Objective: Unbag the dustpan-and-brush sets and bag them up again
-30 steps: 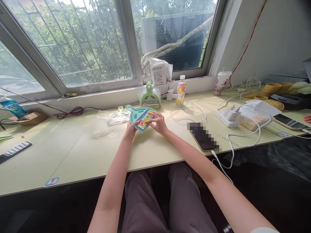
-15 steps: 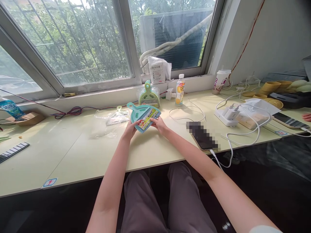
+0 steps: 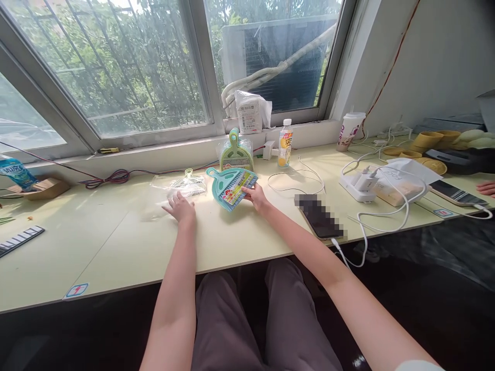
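My right hand [image 3: 256, 197] pinches the lower right edge of a small teal dustpan [image 3: 228, 185] with a colourful label, held tilted just above the pale desk [image 3: 127, 247]. My left hand [image 3: 180, 208] has let go and lies with fingers spread on a clear plastic bag [image 3: 164, 203]. Just behind that hand is a second clear bag [image 3: 185, 185] with a small brush inside. Against the sill, a green dustpan set [image 3: 235, 152] stands in its wrapper.
A phone [image 3: 319, 216] on a white cable lies right of my hands. Behind are a drink bottle [image 3: 285, 144], a white packet [image 3: 249, 113], a cup [image 3: 348, 131], a charger block [image 3: 361, 184] with cables, yellow bowls [image 3: 433, 140] and another person's fingertips [image 3: 486, 188].
My left hand released the teal dustpan and moved left onto the clear plastic bag. My right hand keeps the dustpan, now slightly farther back.
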Demonstrator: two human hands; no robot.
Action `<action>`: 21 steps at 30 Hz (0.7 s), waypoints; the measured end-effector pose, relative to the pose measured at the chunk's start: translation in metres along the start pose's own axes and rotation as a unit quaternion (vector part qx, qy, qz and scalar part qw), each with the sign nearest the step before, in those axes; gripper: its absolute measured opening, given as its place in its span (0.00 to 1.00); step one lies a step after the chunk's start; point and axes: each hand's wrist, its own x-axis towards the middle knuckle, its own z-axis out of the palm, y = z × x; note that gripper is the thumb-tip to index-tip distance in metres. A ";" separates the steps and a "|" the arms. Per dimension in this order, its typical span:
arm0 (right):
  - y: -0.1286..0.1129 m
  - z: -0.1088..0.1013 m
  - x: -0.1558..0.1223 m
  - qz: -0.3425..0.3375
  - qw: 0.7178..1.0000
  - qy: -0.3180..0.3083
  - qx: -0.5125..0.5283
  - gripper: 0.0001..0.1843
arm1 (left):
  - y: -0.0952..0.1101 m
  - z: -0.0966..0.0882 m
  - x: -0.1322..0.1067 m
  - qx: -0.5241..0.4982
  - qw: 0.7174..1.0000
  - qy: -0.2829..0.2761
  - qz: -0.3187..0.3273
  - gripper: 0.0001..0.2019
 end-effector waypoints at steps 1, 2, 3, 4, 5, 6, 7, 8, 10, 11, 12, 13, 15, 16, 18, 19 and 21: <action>0.000 0.000 0.000 -0.001 1.000 0.000 -0.001 0.11 | -0.005 0.001 0.002 0.002 0.999 -0.031 -0.011 0.20; 0.001 0.000 0.000 -0.003 1.000 -0.002 -0.002 0.11 | -0.008 0.002 0.004 0.002 0.999 -0.050 -0.015 0.15; 0.001 0.000 0.000 -0.004 1.000 -0.002 -0.003 0.11 | -0.008 0.003 0.005 -0.001 0.999 -0.053 -0.006 0.11; 0.001 -0.001 0.000 -0.005 1.000 0.001 -0.003 0.10 | -0.007 0.003 0.005 -0.008 0.999 -0.043 0.017 0.11; 0.001 -0.001 0.001 -0.007 1.000 0.005 -0.003 0.10 | -0.004 0.003 0.003 -0.021 0.998 -0.026 0.051 0.13; 0.002 -0.002 0.002 -0.008 1.000 0.012 -0.003 0.10 | 0.000 0.002 0.001 -0.040 0.995 -0.009 0.093 0.14; 0.002 -0.002 0.003 -0.009 1.000 0.020 -0.002 0.10 | 0.005 0.001 -0.002 -0.069 0.989 0.005 0.132 0.15; 0.002 -0.003 0.004 -0.010 1.000 0.029 0.000 0.10 | 0.011 -0.001 -0.005 -0.101 0.981 0.012 0.164 0.16; 0.003 -0.005 0.006 -0.010 0.999 0.045 0.006 0.10 | 0.019 -0.006 -0.011 -0.164 0.967 0.016 0.191 0.16; 0.003 -0.006 0.008 -0.010 0.999 0.052 0.010 0.10 | 0.021 -0.008 -0.013 -0.189 0.963 0.017 0.189 0.16; 0.003 -0.007 0.009 -0.010 0.998 0.058 0.013 0.10 | 0.022 -0.010 -0.014 -0.206 0.962 0.018 0.179 0.16; 0.003 -0.007 0.009 -0.010 0.998 0.062 0.015 0.10 | 0.021 -0.011 -0.014 -0.214 0.963 0.020 0.164 0.16; 0.002 -0.008 0.010 -0.007 0.998 0.068 0.016 0.11 | 0.017 -0.010 -0.011 -0.203 0.970 0.020 0.132 0.15; 0.002 -0.009 0.010 -0.005 0.997 0.070 0.015 0.11 | 0.015 -0.009 -0.009 -0.184 0.976 0.017 0.119 0.15; 0.001 -0.009 0.009 -0.001 0.997 0.070 0.012 0.11 | 0.012 -0.005 -0.006 -0.121 0.987 0.003 0.109 0.15; 0.001 -0.009 0.008 0.001 0.998 0.068 0.011 0.10 | 0.012 -0.003 -0.005 -0.081 0.990 -0.012 0.114 0.15; 0.000 -0.008 0.007 0.008 0.998 0.062 0.007 0.10 | 0.013 0.001 -0.005 0.002 0.988 -0.053 0.143 0.14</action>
